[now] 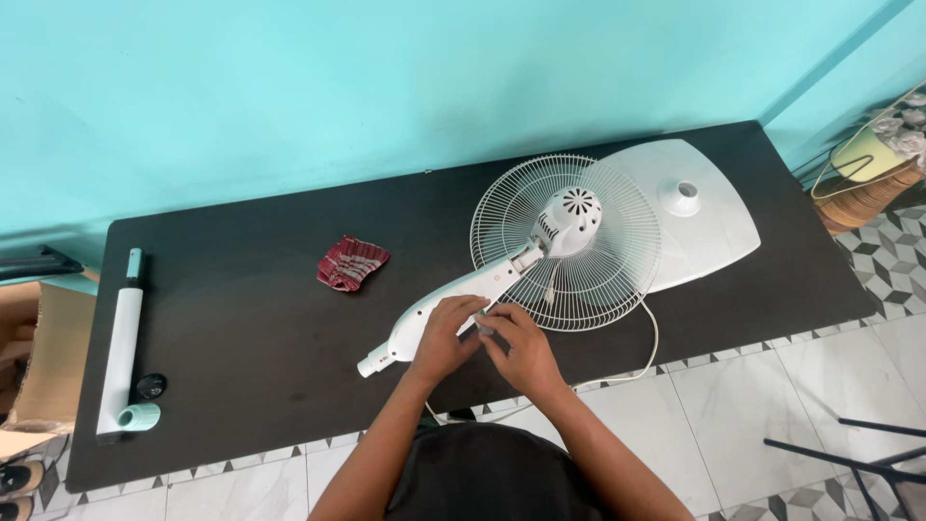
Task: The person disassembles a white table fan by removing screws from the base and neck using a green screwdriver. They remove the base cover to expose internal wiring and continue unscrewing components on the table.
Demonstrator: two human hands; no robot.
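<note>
A white fan body (453,304) lies on the black table (251,318), its motor housing (569,220) resting on the round wire grille (617,241). My left hand (446,338) rests on the fan's neck section and grips it. Touching the same spot, my right hand (518,345) has its fingertips pinched on a small part near the neck; what it pinches is too small to tell. The white fan base (709,227) lies beyond the grille at the right. A white power cord (637,371) trails off the table's front edge.
A red checked cloth (351,261) lies left of the fan. At the far left lie a white pole with teal ends (122,347) and a small black cap (149,386). A cardboard box (43,367) stands left of the table, a dark chair frame (858,453) at the lower right.
</note>
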